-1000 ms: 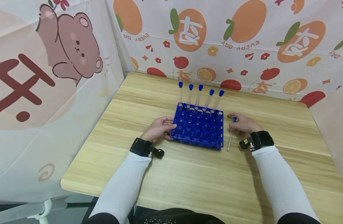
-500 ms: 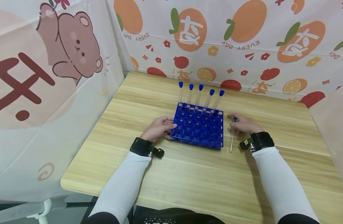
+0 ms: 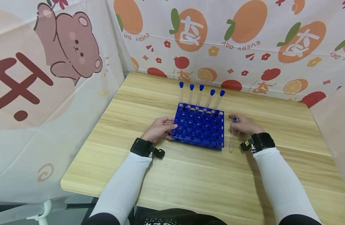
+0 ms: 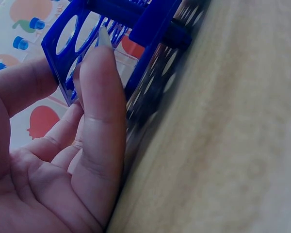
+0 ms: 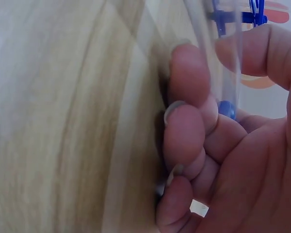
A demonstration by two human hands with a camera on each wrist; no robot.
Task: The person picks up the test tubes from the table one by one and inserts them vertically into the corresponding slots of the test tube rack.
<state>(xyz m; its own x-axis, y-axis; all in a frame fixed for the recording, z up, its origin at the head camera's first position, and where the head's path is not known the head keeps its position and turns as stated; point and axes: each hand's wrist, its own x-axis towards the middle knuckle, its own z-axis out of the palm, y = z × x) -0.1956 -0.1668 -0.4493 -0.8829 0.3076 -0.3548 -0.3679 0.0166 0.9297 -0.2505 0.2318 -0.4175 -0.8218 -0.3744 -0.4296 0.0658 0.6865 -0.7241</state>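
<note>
A blue test tube rack (image 3: 199, 126) with rows of round holes lies on the table in the head view. My left hand (image 3: 158, 129) grips its left edge; the left wrist view shows fingers at the end panel of the rack (image 4: 148, 36). Right of the rack, my right hand (image 3: 245, 125) pinches a clear, blue-capped test tube (image 3: 231, 142). The tube's cap points toward the back and its rounded bottom toward the person. In the right wrist view the clear tube (image 5: 228, 58) crosses between thumb and fingers, and the curled fingertips lie close to the tabletop.
Several capped test tubes (image 3: 200, 97) stand in the rack's back row, leaning at slightly different angles. The wooden table (image 3: 189, 178) ends at a patterned fabric backdrop (image 3: 211, 47) behind and another fabric sheet (image 3: 48, 140) on the left.
The pinched tube's lower end has swung slightly to the right, away from the rack. Both hands and the rack stay where they were.
</note>
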